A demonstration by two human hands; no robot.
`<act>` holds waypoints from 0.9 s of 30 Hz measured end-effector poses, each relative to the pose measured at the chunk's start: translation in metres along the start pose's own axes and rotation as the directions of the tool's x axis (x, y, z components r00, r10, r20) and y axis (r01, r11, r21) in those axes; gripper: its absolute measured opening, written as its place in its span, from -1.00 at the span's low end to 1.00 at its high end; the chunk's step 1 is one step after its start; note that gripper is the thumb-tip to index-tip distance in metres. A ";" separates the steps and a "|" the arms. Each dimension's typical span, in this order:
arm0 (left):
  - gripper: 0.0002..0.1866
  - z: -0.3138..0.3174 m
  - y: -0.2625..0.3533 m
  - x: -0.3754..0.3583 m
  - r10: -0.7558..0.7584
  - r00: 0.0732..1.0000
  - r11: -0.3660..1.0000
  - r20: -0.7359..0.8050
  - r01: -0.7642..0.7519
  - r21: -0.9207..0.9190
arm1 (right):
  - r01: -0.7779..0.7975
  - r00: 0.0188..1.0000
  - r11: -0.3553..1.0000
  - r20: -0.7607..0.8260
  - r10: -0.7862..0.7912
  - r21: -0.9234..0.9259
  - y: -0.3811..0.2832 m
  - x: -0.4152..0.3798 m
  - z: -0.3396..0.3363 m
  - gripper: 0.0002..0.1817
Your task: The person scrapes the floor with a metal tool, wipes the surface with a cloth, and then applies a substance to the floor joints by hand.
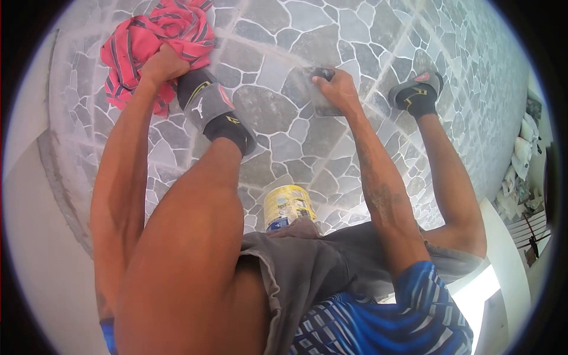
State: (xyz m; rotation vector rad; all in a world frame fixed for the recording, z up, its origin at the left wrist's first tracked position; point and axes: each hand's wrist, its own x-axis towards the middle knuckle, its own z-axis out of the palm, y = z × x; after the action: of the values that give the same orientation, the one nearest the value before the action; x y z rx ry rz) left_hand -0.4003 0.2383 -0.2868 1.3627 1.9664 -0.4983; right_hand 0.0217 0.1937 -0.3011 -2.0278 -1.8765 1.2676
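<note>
At the upper left, my left hand (164, 64) is closed on a bunched red cloth with dark stripes (139, 50), which lies on the stone-patterned tile floor (263, 109). My right hand (336, 89) grips a flat dark tool (322, 103) by its upper edge, right of centre. The tool's broad face is against or just over the tiles; the exact contact cannot be made out. A faint pale haze or smear shows on the floor around it.
My sandalled feet stand on either side, the left foot (216, 109) beside the cloth, the right foot (417, 94) at the right. A yellow bucket (288, 203) stands between my legs. White bags (523, 151) and clutter lie at the far right.
</note>
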 end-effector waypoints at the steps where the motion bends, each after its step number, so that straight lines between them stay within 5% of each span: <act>1: -0.18 0.018 -0.011 0.015 0.026 0.997 0.999 -0.075 -0.024 0.036 | -0.005 0.999 1.000 0.032 0.005 -0.003 -0.006 0.001 -0.002 -0.51; 3: -0.18 0.020 -0.015 0.018 0.057 0.988 0.996 -0.140 -0.048 0.069 | -0.012 0.995 1.000 0.098 0.014 -0.018 -0.020 0.000 -0.009 -0.51; 4: -0.17 0.014 -0.008 0.006 0.057 0.990 0.997 -0.129 -0.050 0.063 | -0.038 0.997 0.991 0.078 0.028 0.127 -0.008 -0.005 -0.022 -0.52; 6: -0.17 0.005 -0.004 -0.002 0.036 0.994 0.999 -0.104 -0.032 0.043 | -0.240 0.967 0.958 0.123 0.223 0.155 0.026 -0.005 -0.061 -0.58; 8: -0.16 0.007 -0.003 0.002 0.016 0.998 0.999 -0.061 -0.014 0.029 | -0.276 0.961 0.937 0.055 0.271 0.215 0.067 -0.012 -0.082 -0.64; 11: -0.16 0.008 -0.004 0.005 0.034 0.997 0.999 -0.062 -0.033 0.026 | -0.169 0.985 0.962 0.065 0.158 0.215 0.039 0.001 -0.049 -0.61; 15: -0.16 0.005 -0.003 0.002 0.024 0.999 1.000 -0.038 -0.025 -0.014 | 0.127 0.992 0.982 0.010 -0.127 -0.142 -0.069 0.034 0.026 -0.58; 18: -0.17 0.011 -0.007 0.003 0.039 0.996 0.999 -0.082 -0.037 0.028 | 0.159 0.985 0.986 0.073 -0.155 -0.054 -0.069 0.042 0.024 -0.53; 20: -0.17 0.005 -0.001 0.001 0.033 0.998 0.999 -0.053 -0.032 0.010 | 0.082 0.992 0.997 0.092 -0.081 -0.010 -0.052 0.033 -0.020 -0.51; 21: -0.18 0.004 -0.003 -0.003 0.020 0.999 1.000 -0.034 -0.020 0.003 | -0.039 0.975 0.990 0.222 0.008 0.138 -0.039 0.032 -0.043 -0.50; 23: -0.18 0.006 -0.006 -0.002 0.008 0.997 1.000 -0.072 -0.007 0.015 | -0.093 0.962 0.985 0.270 0.051 0.146 -0.005 0.033 -0.067 -0.65; 25: -0.18 0.010 0.001 -0.001 0.010 0.996 1.000 -0.089 -0.009 0.020 | -0.030 0.975 0.999 0.220 0.039 -0.044 -0.010 0.034 -0.062 -0.63; 27: -0.17 0.007 0.000 -0.002 -0.003 0.996 1.000 -0.087 0.006 0.029 | 0.162 0.981 0.968 0.136 -0.137 -0.193 -0.031 0.045 -0.022 -0.59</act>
State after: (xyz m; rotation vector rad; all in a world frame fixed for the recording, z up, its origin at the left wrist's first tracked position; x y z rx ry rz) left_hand -0.3975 0.2324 -0.2904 1.4206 2.0399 -0.4787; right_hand 0.0065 0.2494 -0.2913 -1.8912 -2.2537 1.2312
